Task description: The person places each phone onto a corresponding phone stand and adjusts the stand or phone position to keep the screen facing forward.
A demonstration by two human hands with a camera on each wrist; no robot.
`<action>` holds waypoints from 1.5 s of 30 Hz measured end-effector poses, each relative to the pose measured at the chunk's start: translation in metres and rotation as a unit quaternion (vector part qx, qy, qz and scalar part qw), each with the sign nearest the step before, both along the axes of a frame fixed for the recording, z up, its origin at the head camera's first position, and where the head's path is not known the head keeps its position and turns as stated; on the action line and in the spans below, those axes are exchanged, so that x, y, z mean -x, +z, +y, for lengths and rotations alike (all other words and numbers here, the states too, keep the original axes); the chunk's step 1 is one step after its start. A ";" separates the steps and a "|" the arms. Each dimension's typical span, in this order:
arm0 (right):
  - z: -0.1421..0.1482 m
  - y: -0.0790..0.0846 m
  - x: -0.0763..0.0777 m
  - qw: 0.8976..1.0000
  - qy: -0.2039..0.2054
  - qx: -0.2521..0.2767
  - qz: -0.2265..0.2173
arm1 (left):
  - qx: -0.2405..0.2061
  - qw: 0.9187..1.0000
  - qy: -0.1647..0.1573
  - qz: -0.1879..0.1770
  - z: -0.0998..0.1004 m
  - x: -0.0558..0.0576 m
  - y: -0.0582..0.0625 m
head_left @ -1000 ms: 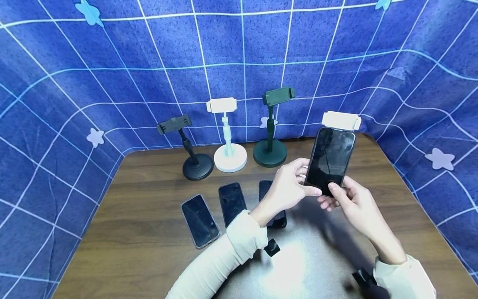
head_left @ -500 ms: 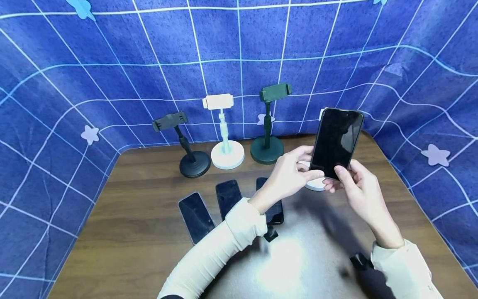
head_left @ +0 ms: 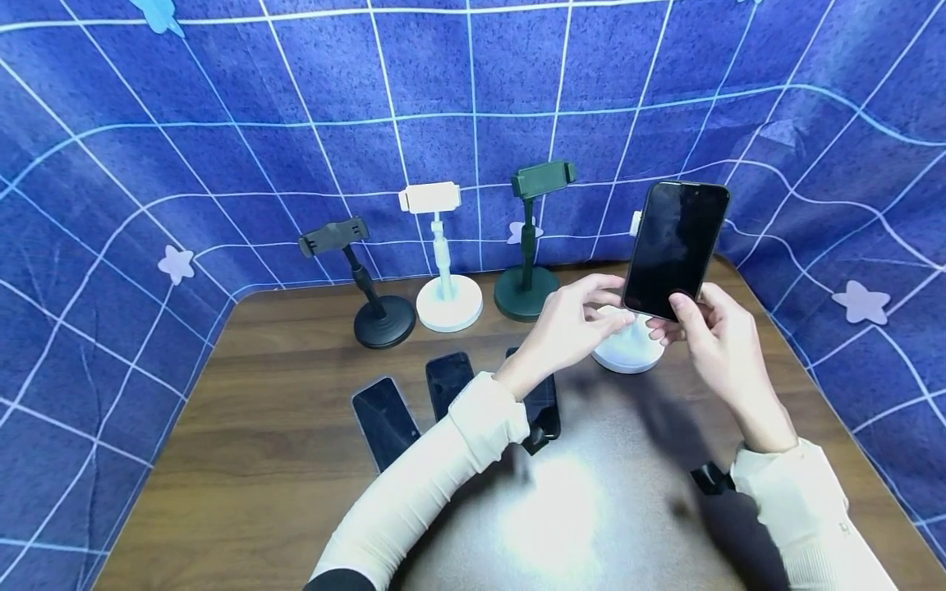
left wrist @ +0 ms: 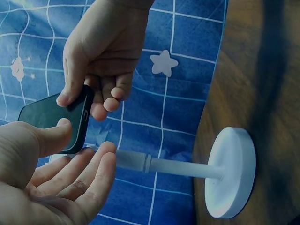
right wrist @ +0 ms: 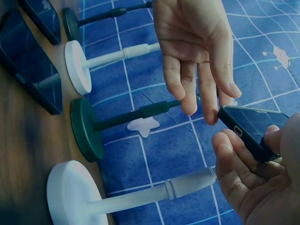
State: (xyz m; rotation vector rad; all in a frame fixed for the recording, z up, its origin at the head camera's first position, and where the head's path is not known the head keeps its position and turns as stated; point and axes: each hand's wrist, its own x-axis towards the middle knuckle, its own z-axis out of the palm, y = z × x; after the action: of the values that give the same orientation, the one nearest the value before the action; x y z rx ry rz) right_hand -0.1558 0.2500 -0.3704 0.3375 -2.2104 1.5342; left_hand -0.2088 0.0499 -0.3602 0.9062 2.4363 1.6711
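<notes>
A dark smartphone (head_left: 677,246) is held upright with its black screen facing the head camera. My right hand (head_left: 724,345) grips its lower right part, thumb on the front and fingers curled behind. Beside the lower left corner is my left hand (head_left: 576,320), its fingers loosely extended; in the right wrist view the left hand's thumb stands apart from the phone (right wrist: 255,133). Behind the phone is a white phone stand, whose round base (head_left: 628,349) shows below and whose clamp is mostly hidden. The left wrist view shows the stand's pole (left wrist: 178,167) next to both hands.
Along the back stand a black stand (head_left: 384,320), another white stand (head_left: 449,304) and a green stand (head_left: 526,291). Three phones lie on the wooden table (head_left: 281,427): a left phone (head_left: 386,423), a middle phone (head_left: 447,379) and a right phone (head_left: 545,410) partly under the left arm. Blue patterned cloth (head_left: 296,82) surrounds the table.
The phone has moved up and slightly right, now covering most of the white stand's clamp. Both hands rose with it, and the left fingers have loosened from its lower left corner.
</notes>
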 end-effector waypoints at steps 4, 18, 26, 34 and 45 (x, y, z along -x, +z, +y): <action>0.002 0.000 0.007 1.000 -0.005 0.004 0.013 | 0.009 1.000 0.002 -0.001 0.001 0.009 0.003; 0.008 0.001 0.027 0.998 -0.044 0.024 0.027 | 0.106 0.992 0.049 0.051 0.010 0.046 0.028; 0.008 -0.002 0.033 0.997 -0.051 0.046 0.020 | 0.104 0.993 0.040 0.030 0.021 0.065 0.031; 0.005 -0.005 0.036 0.994 -0.029 0.097 0.026 | 0.007 1.000 0.008 0.002 0.030 0.073 0.031; 0.005 -0.002 0.039 0.994 -0.026 0.102 0.029 | 0.069 0.996 0.049 0.026 0.047 0.077 0.048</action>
State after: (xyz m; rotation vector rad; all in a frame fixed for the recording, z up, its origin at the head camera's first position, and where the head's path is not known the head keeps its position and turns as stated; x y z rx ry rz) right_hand -0.1948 0.2555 -0.3720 0.2554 -1.9804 1.6819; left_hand -0.2861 0.0965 -0.3120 0.8350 2.6343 1.5016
